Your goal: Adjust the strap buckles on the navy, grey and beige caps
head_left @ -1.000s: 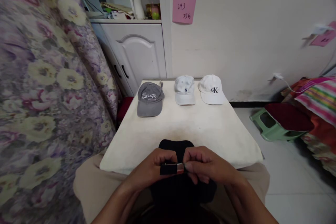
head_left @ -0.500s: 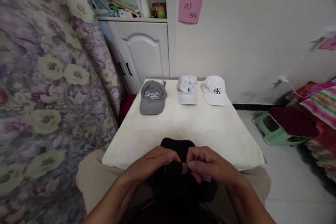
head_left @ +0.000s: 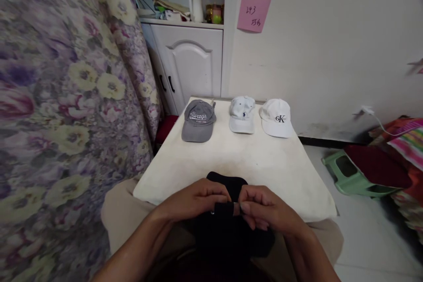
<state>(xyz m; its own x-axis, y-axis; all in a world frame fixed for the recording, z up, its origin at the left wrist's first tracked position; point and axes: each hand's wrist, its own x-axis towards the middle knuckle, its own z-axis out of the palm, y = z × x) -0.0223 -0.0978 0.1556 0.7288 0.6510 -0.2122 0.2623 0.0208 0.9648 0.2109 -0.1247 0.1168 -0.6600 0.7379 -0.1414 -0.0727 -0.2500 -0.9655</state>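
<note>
A black cap (head_left: 228, 233) lies in my lap at the table's near edge, its back strap (head_left: 224, 209) facing me. My left hand (head_left: 201, 197) is closed on the left part of the strap, thumb along its top. With thumb and fingers, my right hand (head_left: 264, 208) pinches the strap's right end beside a small metal buckle (head_left: 236, 209). Much of the cap is dark and hard to make out. Across the table stand a grey cap (head_left: 198, 121), a pale blue cap (head_left: 242, 114) and a white cap (head_left: 276, 118), their brims toward me.
The cream-covered table (head_left: 185, 163) spreads before my knees. A floral curtain (head_left: 72, 110) hangs close on the left, with a white cabinet (head_left: 191, 61) behind. A green stool (head_left: 360, 172) with a dark red top is on the floor at right.
My view has turned slightly left, so the scene sits further right. Both hands stay on the strap; more of it shows between them, and its left side is now more exposed.
</note>
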